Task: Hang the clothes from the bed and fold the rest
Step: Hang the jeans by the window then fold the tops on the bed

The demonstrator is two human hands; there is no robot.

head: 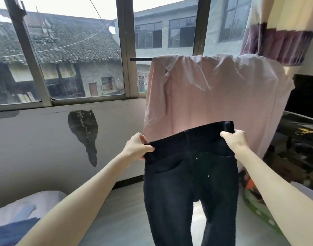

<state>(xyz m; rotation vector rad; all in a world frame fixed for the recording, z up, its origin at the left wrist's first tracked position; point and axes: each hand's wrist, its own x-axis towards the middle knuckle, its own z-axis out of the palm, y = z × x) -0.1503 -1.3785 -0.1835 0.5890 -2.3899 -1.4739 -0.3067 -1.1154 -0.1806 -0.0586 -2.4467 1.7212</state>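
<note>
Both forearms reach out; left hand (137, 147) and right hand (236, 139) each pinch the waistband of the black trousers (189, 178), legs hanging straight down. Rail (140, 59) lies above and beyond, waistband roughly parallel, right hand nearer; pink cloth (214, 89) already covers most of it.

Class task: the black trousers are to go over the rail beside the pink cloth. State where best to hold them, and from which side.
Hold the black trousers at the waistband's two outer ends, as the left hand and right hand do, coming from the sides. The band is stretched flat and the legs hang straight down, so they should drape evenly over the rail.
</note>
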